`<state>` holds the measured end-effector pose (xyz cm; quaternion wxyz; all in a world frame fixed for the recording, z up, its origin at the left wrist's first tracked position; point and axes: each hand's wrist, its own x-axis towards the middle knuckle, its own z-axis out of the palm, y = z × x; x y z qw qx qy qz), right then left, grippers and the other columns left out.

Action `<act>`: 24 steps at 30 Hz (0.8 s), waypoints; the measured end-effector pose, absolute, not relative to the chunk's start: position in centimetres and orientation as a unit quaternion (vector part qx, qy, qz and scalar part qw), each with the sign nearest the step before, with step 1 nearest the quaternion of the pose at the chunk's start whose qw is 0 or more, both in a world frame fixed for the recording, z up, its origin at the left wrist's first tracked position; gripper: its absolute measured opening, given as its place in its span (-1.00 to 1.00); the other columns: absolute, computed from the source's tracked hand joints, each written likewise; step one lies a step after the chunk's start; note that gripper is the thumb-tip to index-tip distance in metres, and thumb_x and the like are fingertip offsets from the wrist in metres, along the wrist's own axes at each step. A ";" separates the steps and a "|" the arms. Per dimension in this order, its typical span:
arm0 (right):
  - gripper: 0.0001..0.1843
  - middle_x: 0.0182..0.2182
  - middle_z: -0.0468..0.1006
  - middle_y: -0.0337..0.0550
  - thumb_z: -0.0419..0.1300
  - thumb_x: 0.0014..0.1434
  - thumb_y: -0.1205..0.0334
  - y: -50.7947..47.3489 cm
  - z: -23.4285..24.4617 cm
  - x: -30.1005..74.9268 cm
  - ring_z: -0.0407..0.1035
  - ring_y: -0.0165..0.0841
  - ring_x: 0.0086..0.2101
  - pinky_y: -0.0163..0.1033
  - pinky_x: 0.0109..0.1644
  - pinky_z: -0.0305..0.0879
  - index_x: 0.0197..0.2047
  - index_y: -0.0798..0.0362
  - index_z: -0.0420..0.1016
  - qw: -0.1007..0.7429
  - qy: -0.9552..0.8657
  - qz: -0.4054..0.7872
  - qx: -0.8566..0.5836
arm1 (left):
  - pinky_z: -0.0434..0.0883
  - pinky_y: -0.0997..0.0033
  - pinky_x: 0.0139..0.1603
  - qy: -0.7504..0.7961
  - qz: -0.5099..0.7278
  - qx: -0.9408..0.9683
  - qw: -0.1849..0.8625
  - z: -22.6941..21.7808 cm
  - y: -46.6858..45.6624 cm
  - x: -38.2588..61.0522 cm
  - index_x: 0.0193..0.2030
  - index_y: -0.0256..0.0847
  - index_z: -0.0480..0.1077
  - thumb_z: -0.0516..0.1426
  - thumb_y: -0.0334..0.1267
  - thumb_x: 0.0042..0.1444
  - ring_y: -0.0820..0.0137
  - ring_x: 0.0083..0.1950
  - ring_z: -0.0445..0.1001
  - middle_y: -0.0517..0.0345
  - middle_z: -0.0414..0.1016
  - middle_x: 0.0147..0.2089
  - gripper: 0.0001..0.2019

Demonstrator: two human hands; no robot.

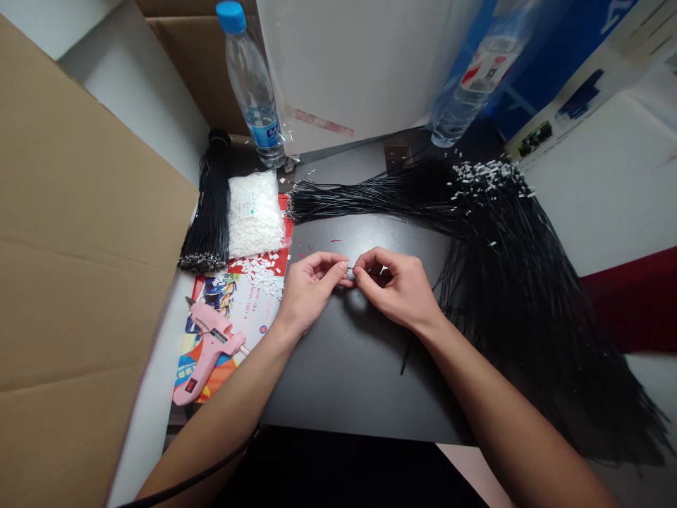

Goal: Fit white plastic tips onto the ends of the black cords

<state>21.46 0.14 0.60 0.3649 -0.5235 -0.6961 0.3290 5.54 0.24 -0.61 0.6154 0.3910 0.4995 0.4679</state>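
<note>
My left hand (312, 286) is closed in a pinch over the middle of the table, with a tiny white plastic connector (348, 265) just showing at its fingertips. Facing it, my right hand (394, 282) pinches a thin black wire (351, 268) close to its end. The fingertips of both hands almost meet, and whether wire and connector are joined is too small to tell. Beyond the hands lies a bundle of black wires (354, 196). To the right, a large heap of black wires (534, 303) carries white connectors (489, 176) at its far end.
A bag of white connectors (256, 212) lies at left, with loose white pieces (261, 275) before it. Nearby are a pink glue gun (206, 349) and another black wire bundle (209, 212). Two bottles (257, 99) (476, 88) stand behind. Cardboard (79, 233) walls the left side.
</note>
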 end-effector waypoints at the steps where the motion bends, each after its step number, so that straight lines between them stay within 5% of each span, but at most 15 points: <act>1: -0.88 -0.55 0.49 -0.28 0.18 0.13 0.27 0.1 0.5 21.4 0.28 -0.52 -0.55 -0.40 -0.47 0.18 -0.39 0.10 0.51 0.367 -0.693 0.334 -0.523 | 0.53 0.41 -0.23 0.498 0.470 0.384 0.619 -0.6 0.2 5.6 -0.29 -0.29 0.51 0.37 -0.17 -0.05 0.46 -0.41 0.56 0.18 0.56 -0.39 -0.74; 24: -0.87 -0.43 0.59 -0.22 0.17 0.18 0.26 0.0 -0.4 20.6 0.43 -0.45 -0.44 -0.41 -0.41 0.32 -0.36 0.08 0.52 0.400 -0.677 0.316 -0.531 | 0.55 0.38 -0.14 0.491 0.521 0.385 0.582 -1.4 -0.1 6.5 -0.29 -0.28 0.53 0.36 -0.19 -0.03 0.44 -0.31 0.57 0.14 0.60 -0.34 -0.77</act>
